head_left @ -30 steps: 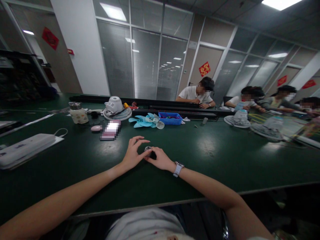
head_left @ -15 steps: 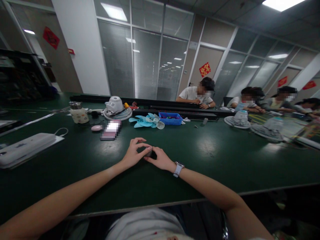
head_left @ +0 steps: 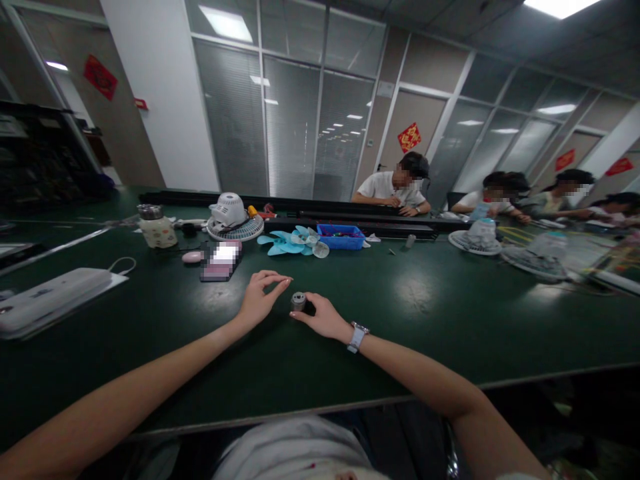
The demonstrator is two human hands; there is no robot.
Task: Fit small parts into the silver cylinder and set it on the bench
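Note:
Upright between the thumb and fingers of my right hand (head_left: 325, 317) is a small grey metal cylinder (head_left: 298, 303), which looks like a small electric motor. Its round top shows dark holes and faces up. My left hand (head_left: 263, 297) is just left of it, apart from it, thumb and fingertips brought together in a pinch. Whether something tiny sits in that pinch is too small to make out. Beyond my hands lie light blue fan blades (head_left: 285, 241) and a clear blade-like piece (head_left: 321, 249).
Farther back are a blue tray (head_left: 345, 240) of small parts, a white fan housing (head_left: 233, 217), a phone (head_left: 220, 262), a pink mouse-like object (head_left: 193, 257) and a jar (head_left: 157, 227). A white case (head_left: 60, 297) lies left. Other people work across the table (head_left: 380, 360).
My left hand has drawn back to the left, off the motor, and its fingers have come together. The motor's top now shows. My right hand has stayed around it.

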